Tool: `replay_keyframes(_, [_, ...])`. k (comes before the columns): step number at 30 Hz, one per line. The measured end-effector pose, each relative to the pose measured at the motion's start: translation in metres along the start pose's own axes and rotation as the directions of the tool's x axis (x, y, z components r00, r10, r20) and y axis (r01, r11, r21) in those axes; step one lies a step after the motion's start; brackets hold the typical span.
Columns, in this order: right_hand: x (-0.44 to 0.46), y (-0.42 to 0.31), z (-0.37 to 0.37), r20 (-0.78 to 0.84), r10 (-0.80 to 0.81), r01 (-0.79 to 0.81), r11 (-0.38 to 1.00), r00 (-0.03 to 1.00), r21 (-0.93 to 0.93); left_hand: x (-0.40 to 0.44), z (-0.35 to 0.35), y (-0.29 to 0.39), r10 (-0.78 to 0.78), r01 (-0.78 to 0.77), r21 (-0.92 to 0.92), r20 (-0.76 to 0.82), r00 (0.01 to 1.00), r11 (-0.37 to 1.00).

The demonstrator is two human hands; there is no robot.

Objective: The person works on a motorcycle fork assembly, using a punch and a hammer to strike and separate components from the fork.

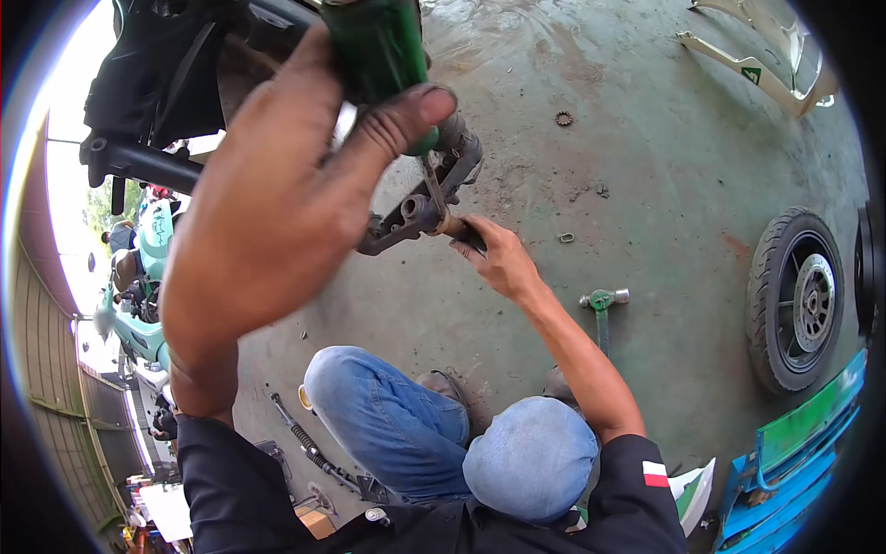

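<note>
My left hand (277,203), large and close to the camera, is closed around a green-handled screwdriver (380,55), the thumb lying along the handle. The screwdriver's thin metal shaft points down at a greasy metal linkage (423,210) with round bushing ends; whether the tip touches it I cannot tell. Lower and to the right, my right hand (503,258) pinches a brownish, dark-ended tube or pin (459,228) that meets the linkage's near end. Its far end is partly hidden by the linkage.
Black frame parts (148,102) fill the upper left. A green-handled hammer (603,300) lies right of my forearm. Further right are a wheel (796,300) and blue panels (794,462). A small ring (564,118) and a shock absorber (314,448) lie on the floor. Scooters (148,277) stand left.
</note>
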State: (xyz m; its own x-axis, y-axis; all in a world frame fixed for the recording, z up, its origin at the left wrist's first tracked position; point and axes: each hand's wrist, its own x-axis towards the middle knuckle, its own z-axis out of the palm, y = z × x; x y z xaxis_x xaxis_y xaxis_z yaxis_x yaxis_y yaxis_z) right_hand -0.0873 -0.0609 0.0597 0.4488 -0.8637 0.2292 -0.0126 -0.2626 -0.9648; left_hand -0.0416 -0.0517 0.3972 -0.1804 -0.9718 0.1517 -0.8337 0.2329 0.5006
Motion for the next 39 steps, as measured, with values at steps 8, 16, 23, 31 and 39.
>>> replay_keyframes(8, [-0.003, 0.005, 0.004, -0.028, 0.018, -0.018, 1.000, 0.999, -0.008, 0.029, 0.004, -0.079, 0.291, -0.215, -0.479, 0.089, 0.952, 0.851])
replay_keyframes(16, [-0.142, 0.049, -0.062, -0.596, 0.279, -0.649, 0.459, 0.753, -0.606, 0.027, 0.000, -0.085, 0.318, -0.178, -0.635, 0.112, 0.942, 0.752])
replay_keyframes(23, [-0.222, 0.121, -0.053, -0.491, 0.555, -0.708, 0.285, 0.671, -0.646, 0.028, -0.015, -0.101, 0.412, -0.009, -0.821, 0.277, 0.868, 0.571])
replay_keyframes(31, [-0.145, 0.004, -0.137, -0.532, 0.649, -0.837, 0.459, 0.544, -0.297, 0.039, -0.011, -0.119, 0.423, -0.108, -0.756, 0.236, 0.875, 0.646])
replay_keyframes(39, [-0.066, -0.106, -0.204, -0.624, 0.461, -0.740, 0.598, 0.631, -0.307, 0.048, -0.010, -0.117, 0.313, 0.005, -0.904, 0.153, 0.937, 0.428])
